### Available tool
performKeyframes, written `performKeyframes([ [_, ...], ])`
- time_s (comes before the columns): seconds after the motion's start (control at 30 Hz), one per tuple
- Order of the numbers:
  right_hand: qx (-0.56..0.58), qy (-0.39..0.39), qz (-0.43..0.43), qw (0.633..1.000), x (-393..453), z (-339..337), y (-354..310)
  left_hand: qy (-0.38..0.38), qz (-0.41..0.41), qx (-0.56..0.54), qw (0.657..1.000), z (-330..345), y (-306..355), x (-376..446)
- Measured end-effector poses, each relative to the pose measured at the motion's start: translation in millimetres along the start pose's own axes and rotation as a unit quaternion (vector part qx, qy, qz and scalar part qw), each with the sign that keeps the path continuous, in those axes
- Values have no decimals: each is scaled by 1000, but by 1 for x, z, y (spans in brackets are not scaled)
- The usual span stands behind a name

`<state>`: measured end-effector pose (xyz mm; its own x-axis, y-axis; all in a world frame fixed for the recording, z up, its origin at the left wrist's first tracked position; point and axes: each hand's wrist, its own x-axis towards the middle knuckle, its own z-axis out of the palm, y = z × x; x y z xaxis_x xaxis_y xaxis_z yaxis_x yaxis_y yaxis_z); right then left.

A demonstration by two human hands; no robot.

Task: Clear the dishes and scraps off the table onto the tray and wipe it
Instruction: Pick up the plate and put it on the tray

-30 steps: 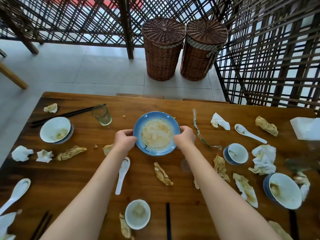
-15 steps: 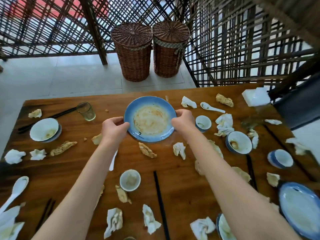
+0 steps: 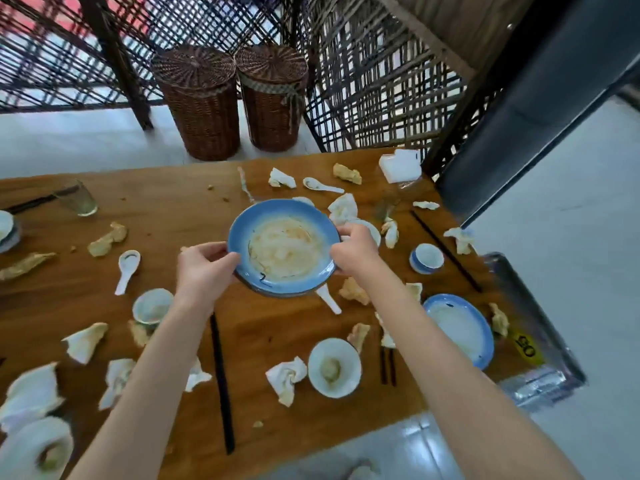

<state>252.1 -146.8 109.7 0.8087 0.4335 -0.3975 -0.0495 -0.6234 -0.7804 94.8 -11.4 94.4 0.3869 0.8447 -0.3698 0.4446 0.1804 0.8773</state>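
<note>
Blue plate (image 3: 282, 244), smeared with sauce, gripped at its rim by both hands, left (image 3: 204, 268) and right (image 3: 355, 251), above the worktop (image 3: 259, 327). Second blue plate (image 3: 460, 329) lies beside the metal tray (image 3: 540, 327). Two wicker baskets (image 3: 201, 102) behind.

Only a yellow sticker (image 3: 527, 348) reading "50", at the right edge of the table (image 3: 263, 341), beside the tray (image 3: 540, 327)
</note>
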Motion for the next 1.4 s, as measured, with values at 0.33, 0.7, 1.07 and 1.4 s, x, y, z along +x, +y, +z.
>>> performKeyframes([
  [0.33,-87,0,-46,995,-21,-134,73,17,-44,-58,997,124,-17,-98],
  [0.7,-52,50,26,997,-3,-209,161,-36,-57,39,997,226,-31,-131],
  [1.07,-90,56,130,986,21,-226,236,-83,-71,135,985,296,-56,-139],
  [1.4,-136,34,141,980,34,-239,276,-35,-115,137,983,343,-78,-167],
])
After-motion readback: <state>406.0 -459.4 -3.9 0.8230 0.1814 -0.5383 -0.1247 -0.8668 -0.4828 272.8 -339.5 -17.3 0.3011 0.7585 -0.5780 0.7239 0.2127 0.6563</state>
